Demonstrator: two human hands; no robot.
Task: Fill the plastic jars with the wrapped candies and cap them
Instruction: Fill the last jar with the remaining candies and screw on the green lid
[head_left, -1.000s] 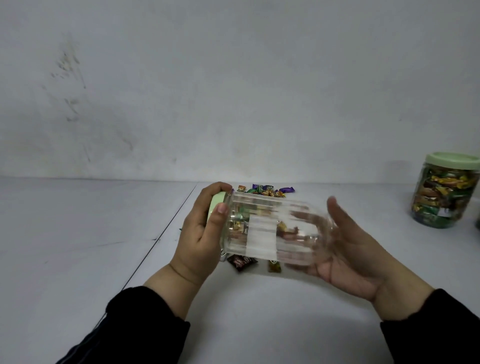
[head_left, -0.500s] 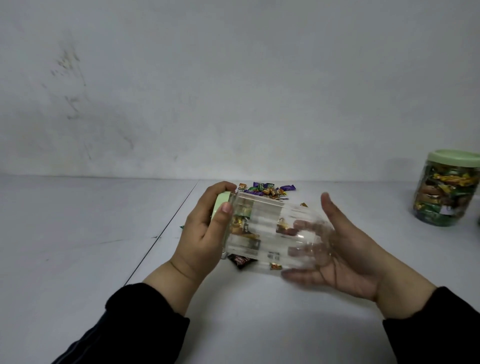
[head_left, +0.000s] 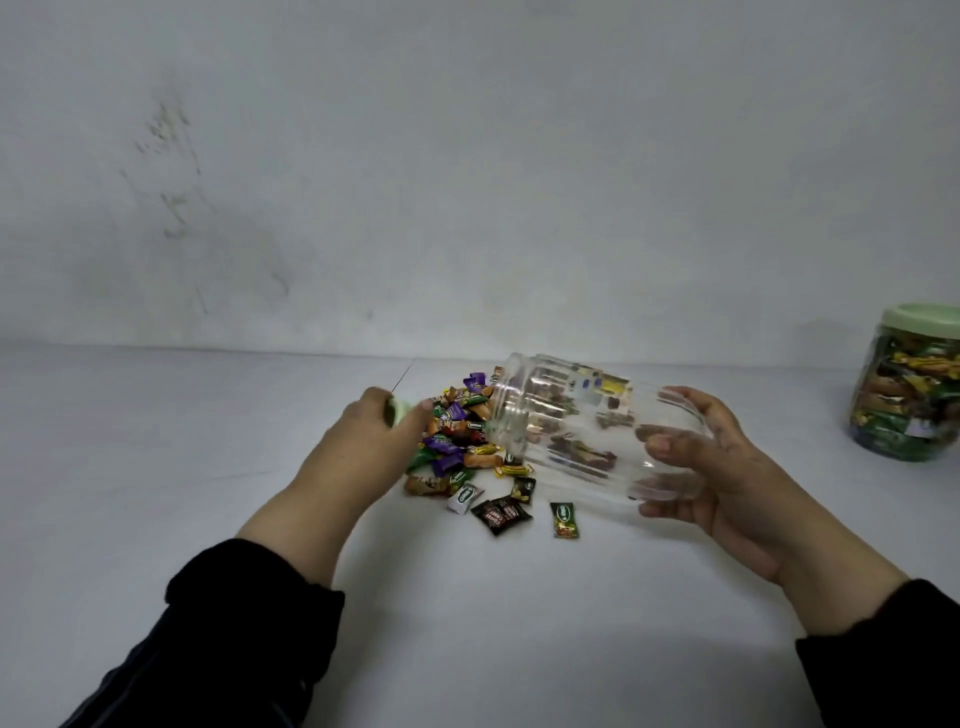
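A clear ribbed plastic jar (head_left: 582, 421) lies on its side above the table, its open mouth pointing left. My right hand (head_left: 727, 467) grips its base end. A pile of wrapped candies (head_left: 462, 441) lies on the table right in front of the mouth. My left hand (head_left: 369, 436) holds the pale green lid (head_left: 396, 411) just left of the pile, and most of the lid is hidden by my fingers. The jar looks empty; candies show through its wall.
A second jar (head_left: 909, 395), full of candies and closed with a green lid, stands at the far right edge. A few loose candies (head_left: 563, 519) lie nearer to me than the pile. A wall runs along the back of the white table (head_left: 519, 623).
My left hand has taken the green lid off the jar mouth and moved left with it. The jar has shifted right, uncovering the candy pile behind it.
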